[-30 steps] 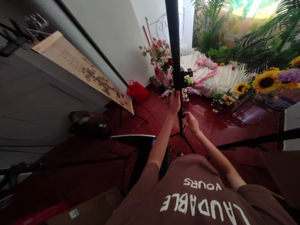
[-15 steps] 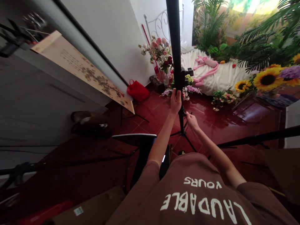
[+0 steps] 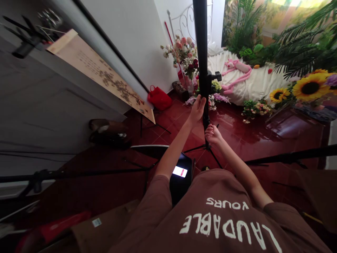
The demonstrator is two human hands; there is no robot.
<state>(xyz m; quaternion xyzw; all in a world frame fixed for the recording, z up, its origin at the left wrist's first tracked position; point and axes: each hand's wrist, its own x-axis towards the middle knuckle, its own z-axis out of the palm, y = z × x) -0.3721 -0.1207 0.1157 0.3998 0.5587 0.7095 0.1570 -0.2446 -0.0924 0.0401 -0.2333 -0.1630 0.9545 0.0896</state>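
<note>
A tall black tripod stand (image 3: 202, 52) rises in front of me, with a knob (image 3: 217, 76) sticking out to the right of its pole. My left hand (image 3: 197, 111) lies against the left side of the pole below that knob, its fingers stretched upward rather than wrapped round. Lower down, my right hand (image 3: 212, 134) is closed at the pole's lower collar, fingers curled in; the part they hold is mostly hidden. Beneath both hands the stand's legs (image 3: 207, 148) spread over the red tiled floor (image 3: 226, 121).
Flowers (image 3: 184, 49), a white cloth (image 3: 259, 84) with a pink plush toy (image 3: 240, 66), and sunflowers (image 3: 310, 87) lie beyond. A hanging scroll (image 3: 105, 75) and red bag (image 3: 159, 98) are left. Black poles (image 3: 79, 174) cross low. A lit phone (image 3: 180, 171) lies beside me.
My left fingers have loosened and straightened along the pole. My right hand has turned, its fingers curling inward. The view has shifted a little, and the phone screen shows more fully.
</note>
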